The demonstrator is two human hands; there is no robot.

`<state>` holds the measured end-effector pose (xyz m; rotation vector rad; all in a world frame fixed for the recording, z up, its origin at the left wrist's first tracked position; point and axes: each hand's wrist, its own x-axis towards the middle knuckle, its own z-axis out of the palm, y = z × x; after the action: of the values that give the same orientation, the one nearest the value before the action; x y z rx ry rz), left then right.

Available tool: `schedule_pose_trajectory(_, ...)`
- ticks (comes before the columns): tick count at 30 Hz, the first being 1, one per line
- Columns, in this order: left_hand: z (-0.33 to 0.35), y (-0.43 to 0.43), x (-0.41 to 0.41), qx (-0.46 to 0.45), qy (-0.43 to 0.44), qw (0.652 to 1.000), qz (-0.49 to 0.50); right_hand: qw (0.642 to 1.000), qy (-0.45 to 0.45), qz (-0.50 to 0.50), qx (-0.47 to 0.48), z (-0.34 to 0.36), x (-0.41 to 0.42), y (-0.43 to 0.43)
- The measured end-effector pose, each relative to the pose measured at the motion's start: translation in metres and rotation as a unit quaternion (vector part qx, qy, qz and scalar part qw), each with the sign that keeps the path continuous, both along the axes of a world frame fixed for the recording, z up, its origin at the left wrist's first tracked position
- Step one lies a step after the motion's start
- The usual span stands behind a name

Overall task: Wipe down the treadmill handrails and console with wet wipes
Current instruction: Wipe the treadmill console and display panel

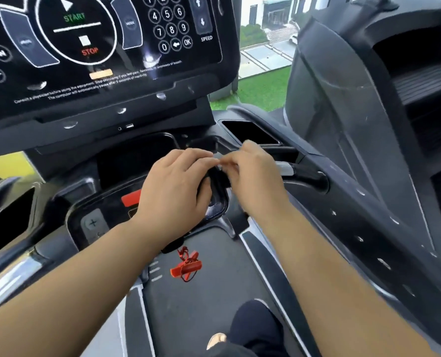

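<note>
The treadmill console (98,47) fills the top left, black with START, STOP and a number pad. Below it, over the lower control panel (95,222), my two hands meet. My left hand (175,186) curls round a small dark packet (218,176); blur hides what it is. My right hand (252,171) pinches at the packet's top edge, where a pale bit shows. The right handrail (309,177), with its silver sensor band (283,168), runs just right of my right hand. The left handrail (8,266) lies at the lower left.
A red safety clip (185,266) on a cord dangles below my left wrist over the belt (201,310). An open tray (250,132) sits behind my right hand. A neighbouring machine (368,124) stands close on the right. My foot (255,328) is on the belt.
</note>
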<state>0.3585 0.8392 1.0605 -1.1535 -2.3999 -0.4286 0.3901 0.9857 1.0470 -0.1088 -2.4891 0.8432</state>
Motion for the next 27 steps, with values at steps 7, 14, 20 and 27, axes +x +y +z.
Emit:
schedule_pose_trajectory(7,0.004,0.019,-0.001,0.016,-0.017,0.996,0.081,0.937,-0.229,0.214,0.153,0.04,-0.056,0.04)
schedule_pose_trajectory(14,-0.011,0.048,0.013,0.005,0.031,0.988,0.152,0.865,-0.317,0.356,0.156,0.037,-0.089,0.072)
schedule_pose_trajectory(20,-0.019,0.095,0.019,-0.02,-0.007,0.982,0.189,0.851,-0.319,0.396,0.13,0.024,-0.09,0.12)
schedule_pose_trajectory(27,-0.026,0.129,0.023,-0.044,-0.055,0.974,0.214,0.859,-0.286,0.415,0.094,0.005,-0.086,0.16)
